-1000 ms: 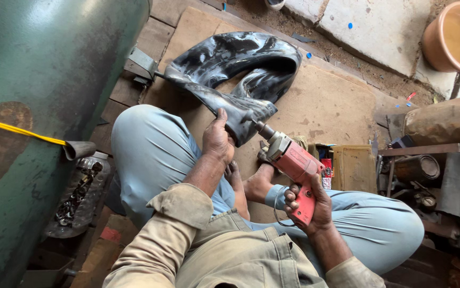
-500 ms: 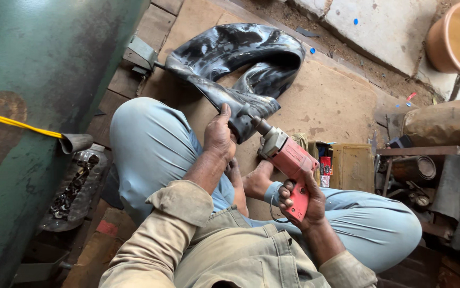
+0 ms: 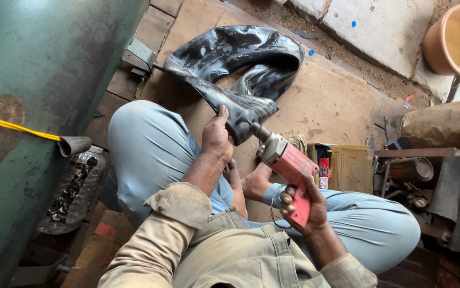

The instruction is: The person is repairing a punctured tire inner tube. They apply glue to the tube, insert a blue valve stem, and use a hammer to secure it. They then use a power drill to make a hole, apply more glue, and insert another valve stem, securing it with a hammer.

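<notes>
A: What sits far left of the left hand (image 3: pixel 217 140)?

B: A big green tank (image 3: pixel 38 80), with a bottle of metal bits (image 3: pixel 72 186) below it.

A: And that hand itself?

B: Fingers pressed down on a fold of the black rubber tube (image 3: pixel 235 64), which stretches away over the wooden floor (image 3: pixel 326 101) (shiny, crumpled).

A: To its right?

B: The right hand (image 3: pixel 304 205) is wrapped around a red power tool (image 3: pixel 288 168), tip touching the tube beside the left thumb. Farther right: a yellow tin (image 3: pixel 351 168).
</notes>
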